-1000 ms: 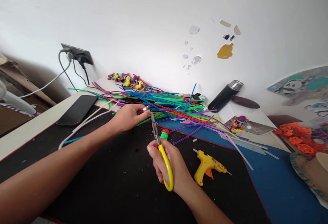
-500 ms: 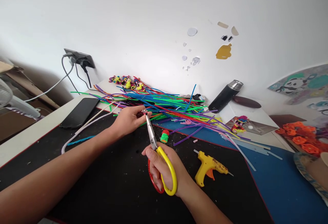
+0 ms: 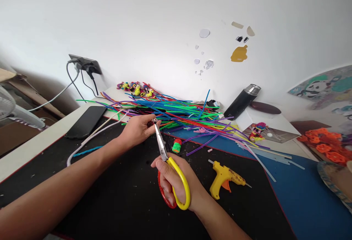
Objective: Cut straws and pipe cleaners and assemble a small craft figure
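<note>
Near the pile of colourful pipe cleaners (image 3: 176, 110), my left hand (image 3: 137, 128) pinches a small dark and white piece (image 3: 154, 121), mostly covered by the fingers. My right hand (image 3: 176, 181) is closed round scissors (image 3: 180, 177) with one yellow and one red handle loop. Their blades point up and away, look nearly closed, and the tips touch or nearly touch the small piece. A red and green coil (image 3: 176, 145) stands on the black mat (image 3: 123, 196) just right of the blades.
A yellow glue gun (image 3: 227, 177) lies on the mat at right. A phone (image 3: 86, 122) is at left. Small figures (image 3: 135, 88) sit behind, another (image 3: 257, 132) at right. A black flask (image 3: 243, 100) leans near the wall. Orange pieces (image 3: 327, 144) lie far right.
The scissor tips have shifted slightly left and the blades look a little more closed. My left hand has hardly moved. The view has shifted slightly.
</note>
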Demonstrator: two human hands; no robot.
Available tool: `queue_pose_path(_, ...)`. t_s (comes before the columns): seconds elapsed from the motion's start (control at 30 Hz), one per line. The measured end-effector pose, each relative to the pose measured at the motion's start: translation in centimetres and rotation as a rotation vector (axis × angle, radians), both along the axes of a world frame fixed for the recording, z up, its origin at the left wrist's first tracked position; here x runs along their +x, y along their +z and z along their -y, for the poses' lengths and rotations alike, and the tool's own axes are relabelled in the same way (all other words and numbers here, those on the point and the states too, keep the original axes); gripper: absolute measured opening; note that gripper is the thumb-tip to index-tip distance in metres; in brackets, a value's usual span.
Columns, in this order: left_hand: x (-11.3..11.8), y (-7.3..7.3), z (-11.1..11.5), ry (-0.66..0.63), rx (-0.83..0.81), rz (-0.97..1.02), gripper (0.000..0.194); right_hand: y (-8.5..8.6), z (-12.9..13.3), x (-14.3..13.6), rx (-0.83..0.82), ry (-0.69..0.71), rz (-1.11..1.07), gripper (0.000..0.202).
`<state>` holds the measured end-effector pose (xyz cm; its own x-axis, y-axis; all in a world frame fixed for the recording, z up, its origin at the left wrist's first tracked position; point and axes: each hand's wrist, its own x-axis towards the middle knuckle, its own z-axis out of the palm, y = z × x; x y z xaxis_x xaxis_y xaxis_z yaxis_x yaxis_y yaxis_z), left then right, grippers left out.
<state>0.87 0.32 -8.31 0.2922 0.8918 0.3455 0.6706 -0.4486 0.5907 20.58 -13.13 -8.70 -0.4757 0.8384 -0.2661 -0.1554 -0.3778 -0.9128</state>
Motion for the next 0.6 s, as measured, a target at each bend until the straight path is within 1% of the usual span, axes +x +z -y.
queue_pose_path(0.27, -0.1, -0.43, -0.03, -0.013, -0.01, -0.012, 0.043, 0.59, 0.09, -0.01, -0.013, 0.01, 0.006, 0.072)
queue_pose_path(0.4, -0.09, -0.32, 0.03, -0.036, -0.025, -0.023, 0.042, 0.49, 0.11, -0.01, -0.011, 0.008, 0.011, 0.073)
queue_pose_path(0.6, -0.08, -0.24, 0.11, -0.021, -0.018, -0.013, 0.043, 0.3, 0.1, 0.02, -0.007, 0.004, 0.007, 0.07)
